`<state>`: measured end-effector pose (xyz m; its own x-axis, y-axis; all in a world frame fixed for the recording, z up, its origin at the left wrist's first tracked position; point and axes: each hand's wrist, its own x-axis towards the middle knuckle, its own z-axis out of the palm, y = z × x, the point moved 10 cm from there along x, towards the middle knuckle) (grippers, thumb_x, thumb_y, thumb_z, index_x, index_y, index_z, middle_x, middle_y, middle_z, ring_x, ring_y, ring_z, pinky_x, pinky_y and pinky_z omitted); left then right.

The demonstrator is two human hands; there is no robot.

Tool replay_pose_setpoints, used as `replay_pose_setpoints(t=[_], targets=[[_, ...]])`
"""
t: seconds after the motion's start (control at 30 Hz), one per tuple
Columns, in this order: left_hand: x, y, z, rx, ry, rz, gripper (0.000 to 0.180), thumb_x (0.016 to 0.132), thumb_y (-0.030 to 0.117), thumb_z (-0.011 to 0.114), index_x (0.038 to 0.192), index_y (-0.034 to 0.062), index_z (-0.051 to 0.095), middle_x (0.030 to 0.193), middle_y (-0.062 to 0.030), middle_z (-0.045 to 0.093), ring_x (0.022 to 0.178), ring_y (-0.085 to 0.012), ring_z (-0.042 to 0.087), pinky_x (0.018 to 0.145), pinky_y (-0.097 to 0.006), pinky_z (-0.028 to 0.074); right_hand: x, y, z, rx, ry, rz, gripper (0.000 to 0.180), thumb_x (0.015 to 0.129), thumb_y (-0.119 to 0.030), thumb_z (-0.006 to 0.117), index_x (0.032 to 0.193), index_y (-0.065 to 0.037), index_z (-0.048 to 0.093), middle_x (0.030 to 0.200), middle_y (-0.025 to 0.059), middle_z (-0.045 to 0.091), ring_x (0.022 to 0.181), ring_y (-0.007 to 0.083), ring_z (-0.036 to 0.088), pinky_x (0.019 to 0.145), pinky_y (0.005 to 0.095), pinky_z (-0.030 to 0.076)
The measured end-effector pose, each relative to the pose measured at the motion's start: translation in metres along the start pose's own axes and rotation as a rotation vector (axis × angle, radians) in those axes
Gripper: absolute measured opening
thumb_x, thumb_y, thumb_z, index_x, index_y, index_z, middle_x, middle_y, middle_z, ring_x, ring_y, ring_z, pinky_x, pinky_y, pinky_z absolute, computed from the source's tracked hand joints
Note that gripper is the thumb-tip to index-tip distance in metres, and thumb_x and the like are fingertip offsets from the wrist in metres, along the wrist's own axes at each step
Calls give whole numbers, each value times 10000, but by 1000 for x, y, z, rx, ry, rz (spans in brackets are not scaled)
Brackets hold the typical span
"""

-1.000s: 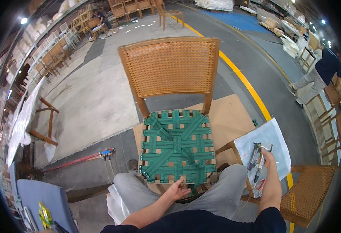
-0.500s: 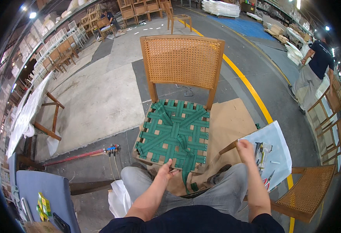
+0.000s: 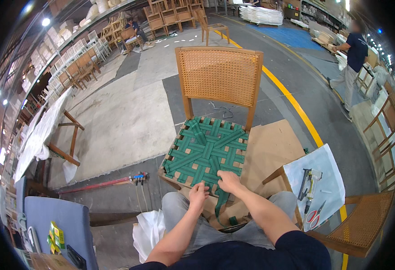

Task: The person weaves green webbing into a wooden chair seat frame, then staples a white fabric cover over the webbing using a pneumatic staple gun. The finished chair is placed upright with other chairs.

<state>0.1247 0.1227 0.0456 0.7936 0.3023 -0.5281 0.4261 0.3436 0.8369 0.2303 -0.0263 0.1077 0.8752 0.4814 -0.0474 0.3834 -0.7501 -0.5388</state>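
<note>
A furniture workshop with a concrete floor [image 3: 116, 121] surrounds a cane-backed wooden chair [image 3: 218, 78]. Its seat already carries interlaced green webbing [image 3: 205, 150]; one loose strap [image 3: 222, 204] hangs off the front rail, seemingly unfastened. The left hand [image 3: 198, 195] presses that rail with curled fingers, and the right hand [image 3: 230, 181] pinches the strap. Small yellow-green packets [image 3: 54, 234] lie far left of the chair.

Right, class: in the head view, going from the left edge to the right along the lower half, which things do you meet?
Blue-grey padded seat → red hose → white bag → left hand → right hand → white sheet with tools → cane-seat chair.
</note>
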Motion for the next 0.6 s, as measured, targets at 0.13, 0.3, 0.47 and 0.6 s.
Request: replay_pose_setpoints(t=[0.13, 0.3, 0.47, 0.6], targets=[[19, -9, 49, 85, -228, -227, 476, 1123, 460, 523, 1294, 25, 613, 1165, -133, 747, 856, -217, 715, 750, -339, 599, -68, -29, 2, 32, -89, -186, 149, 878, -165, 630, 1006, -92, 610, 969, 181, 701, 924, 452, 673, 777, 593, 520], [-2, -43, 98, -204, -253, -387, 469, 1166, 433, 396, 1206, 15, 605, 1040, -144, 756, 868, -285, 726, 761, -419, 620, -146, -36, -11, 13, -114, -130, 144, 897, -156, 665, 1029, -98, 654, 873, 165, 693, 890, 377, 712, 769, 532, 556], [-37, -68, 80, -296, -233, -357, 488, 1163, 466, 378, 1151, 27, 589, 1017, -174, 748, 869, -312, 735, 792, -472, 635, -108, 53, -1, 865, -348, 240, 233, 1047, -266, 709, 1052, -33, 712, 976, 21, 748, 870, 112, 669, 759, 311, 559], [-81, -77, 129, -323, -427, -452, 518, 1154, 504, 370, 1149, 34, 589, 1038, -168, 746, 939, -327, 745, 853, -482, 638, -73, 95, 34, 1132, -464, 547, 433, 1130, -394, 532, 1252, 2, 654, 1018, 100, 745, 929, 195, 699, 854, 382, 589]])
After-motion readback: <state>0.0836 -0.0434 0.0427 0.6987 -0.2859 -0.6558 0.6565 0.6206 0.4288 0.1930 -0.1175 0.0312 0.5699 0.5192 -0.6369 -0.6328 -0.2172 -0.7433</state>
